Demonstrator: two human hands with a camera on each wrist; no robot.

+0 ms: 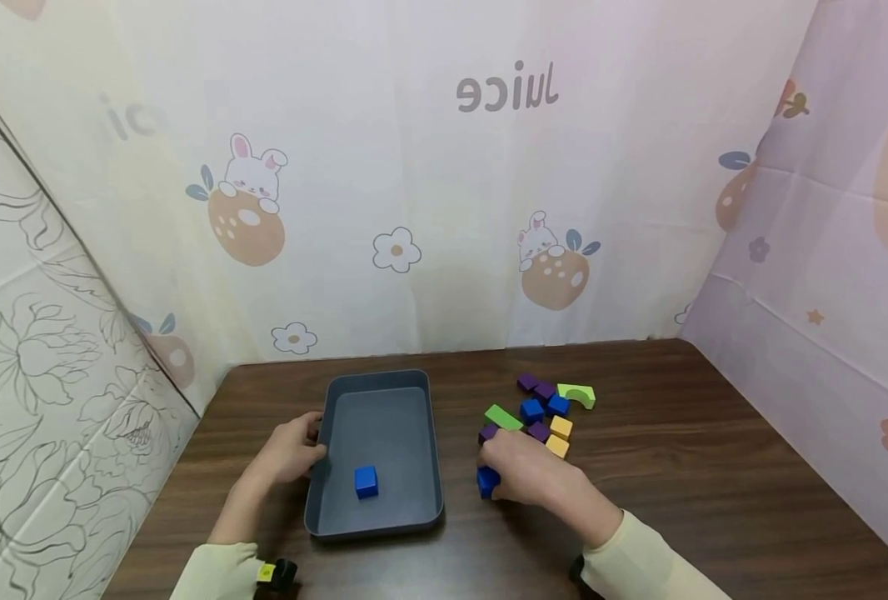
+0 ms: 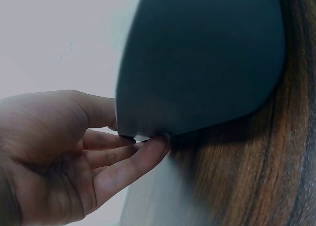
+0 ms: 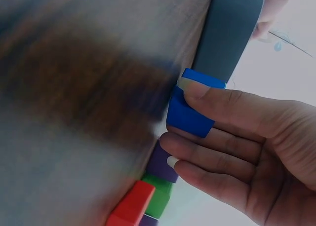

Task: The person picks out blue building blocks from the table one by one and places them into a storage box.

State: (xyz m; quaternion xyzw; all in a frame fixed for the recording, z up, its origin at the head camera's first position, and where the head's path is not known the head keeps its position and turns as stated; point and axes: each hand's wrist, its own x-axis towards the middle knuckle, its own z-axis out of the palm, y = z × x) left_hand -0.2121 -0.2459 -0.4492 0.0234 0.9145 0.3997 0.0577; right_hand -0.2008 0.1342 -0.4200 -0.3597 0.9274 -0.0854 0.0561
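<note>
In the head view a dark grey tray [image 1: 384,408] lies on the table, with one blue cube [image 1: 366,482] inside toward its near end. My left hand [image 1: 291,450] grips the tray's left side, thumb at the rim and fingers low on the outer wall in the left wrist view. To the right of the tray, my right hand [image 1: 522,468] pinches a second blue cube [image 3: 190,110] between thumb and fingers, close over the table. Just beyond that hand, purple blocks [image 1: 539,431], yellow blocks [image 1: 557,447] and a green block [image 1: 503,417] lie loosely grouped.
Farther back in the group are two more blue cubes [image 1: 531,411], a light green arch block [image 1: 576,395] and purple blocks [image 1: 527,382]. A red block [image 3: 131,204] shows in the right wrist view. Printed curtains [image 1: 414,167] border the brown wooden table [image 1: 676,467] behind and at both sides.
</note>
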